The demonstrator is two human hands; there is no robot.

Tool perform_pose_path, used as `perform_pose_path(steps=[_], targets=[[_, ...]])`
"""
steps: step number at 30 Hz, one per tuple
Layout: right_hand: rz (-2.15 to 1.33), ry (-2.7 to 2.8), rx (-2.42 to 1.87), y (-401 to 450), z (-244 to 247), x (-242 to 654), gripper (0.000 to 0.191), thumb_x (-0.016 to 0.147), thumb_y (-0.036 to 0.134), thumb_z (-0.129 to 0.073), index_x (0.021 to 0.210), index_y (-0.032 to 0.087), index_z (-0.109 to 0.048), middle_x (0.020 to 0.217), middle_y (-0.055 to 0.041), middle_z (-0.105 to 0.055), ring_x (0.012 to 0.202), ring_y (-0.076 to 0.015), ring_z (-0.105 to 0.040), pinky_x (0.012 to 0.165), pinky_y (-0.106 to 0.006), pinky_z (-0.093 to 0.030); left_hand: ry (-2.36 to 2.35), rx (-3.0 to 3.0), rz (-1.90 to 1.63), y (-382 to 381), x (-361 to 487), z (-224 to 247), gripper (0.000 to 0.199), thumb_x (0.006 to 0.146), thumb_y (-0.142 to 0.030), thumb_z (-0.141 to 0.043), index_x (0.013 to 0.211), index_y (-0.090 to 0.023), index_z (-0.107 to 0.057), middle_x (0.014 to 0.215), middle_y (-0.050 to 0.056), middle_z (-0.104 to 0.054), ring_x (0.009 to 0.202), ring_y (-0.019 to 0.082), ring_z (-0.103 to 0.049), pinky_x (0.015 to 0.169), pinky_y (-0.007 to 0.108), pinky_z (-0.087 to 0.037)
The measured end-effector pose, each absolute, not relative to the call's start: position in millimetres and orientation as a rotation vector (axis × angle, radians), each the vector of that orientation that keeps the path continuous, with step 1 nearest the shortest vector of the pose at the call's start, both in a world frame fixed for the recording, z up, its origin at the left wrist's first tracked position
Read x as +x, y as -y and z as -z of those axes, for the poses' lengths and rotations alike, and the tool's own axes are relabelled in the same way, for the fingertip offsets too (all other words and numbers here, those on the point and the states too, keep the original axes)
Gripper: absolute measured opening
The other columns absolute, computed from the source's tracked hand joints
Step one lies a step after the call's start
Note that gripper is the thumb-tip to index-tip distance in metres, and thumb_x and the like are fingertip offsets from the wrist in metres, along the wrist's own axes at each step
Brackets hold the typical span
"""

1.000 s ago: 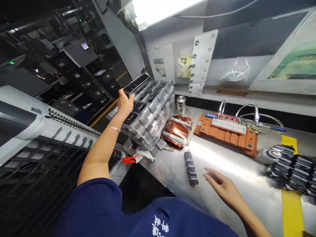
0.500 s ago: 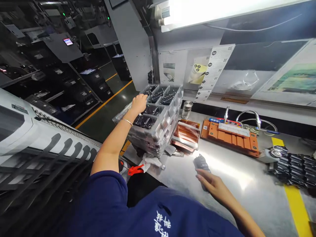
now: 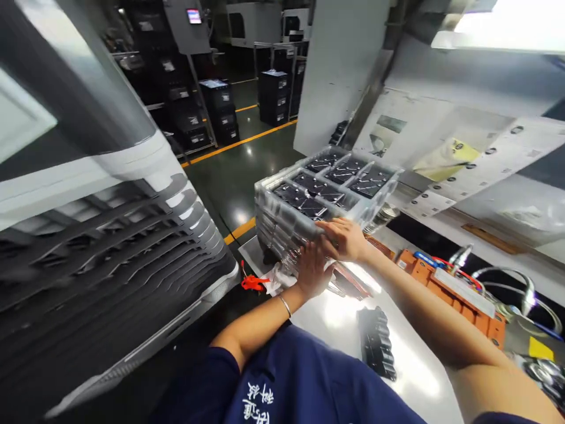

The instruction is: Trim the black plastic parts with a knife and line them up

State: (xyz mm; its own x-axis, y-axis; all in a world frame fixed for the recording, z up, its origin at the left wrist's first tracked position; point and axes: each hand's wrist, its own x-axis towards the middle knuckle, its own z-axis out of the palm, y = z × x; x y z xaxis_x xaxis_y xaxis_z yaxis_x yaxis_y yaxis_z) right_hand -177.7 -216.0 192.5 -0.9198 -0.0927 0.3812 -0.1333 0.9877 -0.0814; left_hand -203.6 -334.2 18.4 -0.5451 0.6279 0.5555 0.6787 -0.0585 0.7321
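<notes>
A stack of clear plastic trays (image 3: 282, 227) stands at the table's far left corner, its top compartments filled with black parts (image 3: 371, 179). Against the near side of the stack lies my left hand (image 3: 312, 270), fingers stretched out and pointing up. My right hand (image 3: 344, 237) is at the top near edge of the stack, just above the left, with its fingers partly bent over the rim; whether it grips anything is unclear. One black ribbed part (image 3: 377, 343) lies on the metal table, apart from both hands.
An orange fixture (image 3: 459, 294) with hoses stands at the right. Behind my hands are copper-coloured pieces (image 3: 353, 280). A red-handled tool (image 3: 255, 282) and white cloth (image 3: 278, 278) lie by the left edge. A large ribbed machine (image 3: 132, 235) fills the left.
The view has turned left. My left hand has left the compartments for the stack's near side. My right hand has moved from beside the black part on the table to the stack's edge.
</notes>
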Motion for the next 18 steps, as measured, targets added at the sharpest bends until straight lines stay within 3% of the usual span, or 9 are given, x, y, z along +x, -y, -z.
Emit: perform_pose_path(steps=[4, 10, 18], targets=[[-0.170, 2.768, 0.176, 201, -187, -185, 0.041, 0.082, 0.030, -0.040, 0.108, 0.013, -0.067, 0.067, -0.0077, -0.063, 0.060, -0.0169, -0.056, 0.062, -0.031, -0.049, 2.174, -1.424, 1.742, 323, -210, -18, 0.037, 0.090, -0.038, -0.050, 0.120, -0.018, -0.054, 0.137, 0.025, -0.050, 0.135, 0.043, -0.038, 0.116, 0.057, -0.023], [-0.243, 2.633, 0.248, 200, -204, -187, 0.037, 0.079, 0.024, -0.042, 0.105, 0.013, -0.066, 0.072, -0.0070, -0.068, 0.061, -0.0161, -0.063, 0.061, -0.028, -0.052, 2.204, -1.439, 1.794, 326, -207, -25, 0.037, 0.086, -0.033, -0.056, 0.121, -0.022, -0.052, 0.138, 0.024, -0.050, 0.136, 0.042, -0.035, 0.117, 0.056, -0.024], [-0.255, 2.504, 0.129, 190, -258, -217, 0.033, 0.078, 0.024, -0.041, 0.084, 0.012, -0.071, 0.064, -0.0057, -0.068, 0.051, -0.0099, -0.057, 0.054, -0.021, -0.045, 2.308, -1.489, 1.764, 338, -216, -45, 0.041, 0.087, -0.033, -0.057, 0.126, -0.026, -0.046, 0.139, 0.023, -0.049, 0.137, 0.043, -0.036, 0.119, 0.063, -0.006]])
